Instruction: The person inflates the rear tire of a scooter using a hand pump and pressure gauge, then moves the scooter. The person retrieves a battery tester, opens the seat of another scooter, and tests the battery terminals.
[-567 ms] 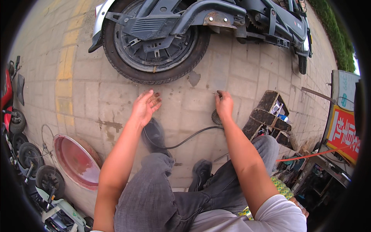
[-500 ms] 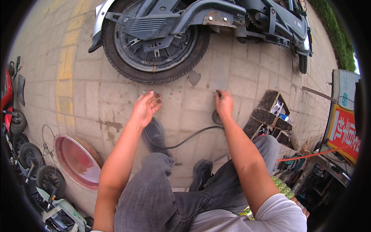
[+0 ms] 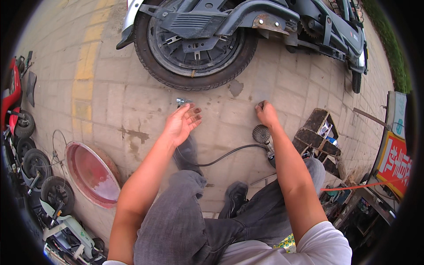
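Note:
My left hand (image 3: 183,123) is open, palm turned inward and fingers apart. Just beyond its fingertips a small shiny metal fitting (image 3: 183,101) lies on the paving. My right hand (image 3: 267,114) is closed, thumb and fingers pinched together; whatever may be between them is too small to make out. Below it on the ground sits a hand tool with a round, ribbed grey head (image 3: 262,134), partly hidden by my right forearm. From that tool a black hose (image 3: 225,155) curves left towards my shoe. Both hands are apart from the scooter's rear wheel (image 3: 194,81) in front.
The grey electric scooter (image 3: 198,25) spans the far side. At right stands a dirty open tool tray (image 3: 309,128) with tools in it, near a red sign (image 3: 393,159). A reddish basin (image 3: 92,174) rests at left, beside parked scooters (image 3: 57,196).
The view has shifted, so the scooter and ground appear further right. More of the ribbed tool and the metal fitting now shows. Both hands keep nearly the same pose.

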`<action>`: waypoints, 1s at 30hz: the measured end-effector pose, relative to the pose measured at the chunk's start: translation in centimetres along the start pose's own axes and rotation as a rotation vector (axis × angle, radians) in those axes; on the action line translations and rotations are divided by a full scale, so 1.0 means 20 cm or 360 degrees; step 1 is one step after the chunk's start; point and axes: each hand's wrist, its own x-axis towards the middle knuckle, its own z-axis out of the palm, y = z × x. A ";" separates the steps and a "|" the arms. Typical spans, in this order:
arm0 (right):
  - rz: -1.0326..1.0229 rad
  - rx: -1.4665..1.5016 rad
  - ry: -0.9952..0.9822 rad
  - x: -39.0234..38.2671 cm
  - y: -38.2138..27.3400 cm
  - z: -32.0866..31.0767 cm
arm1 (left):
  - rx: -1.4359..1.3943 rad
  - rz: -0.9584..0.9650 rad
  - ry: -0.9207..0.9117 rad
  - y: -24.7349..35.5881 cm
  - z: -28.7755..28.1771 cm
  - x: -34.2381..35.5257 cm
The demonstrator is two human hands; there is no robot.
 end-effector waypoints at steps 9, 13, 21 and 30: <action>0.0626 0.2247 -0.1032 -0.36 -0.81 0.09 | 0.0690 0.0524 -0.0203 -0.06 0.18 -0.03; 0.0961 0.2351 -0.1005 -0.38 -0.89 0.06 | 0.1190 0.0972 -0.0169 -0.01 0.21 -0.08; 0.0973 0.2633 -0.0962 -0.43 -0.92 0.02 | 0.1158 0.1057 -0.0073 0.03 0.23 -0.05; 0.0821 0.2327 -0.0190 -0.73 -0.38 -0.44 | 0.1257 0.1125 0.0307 0.18 0.18 0.15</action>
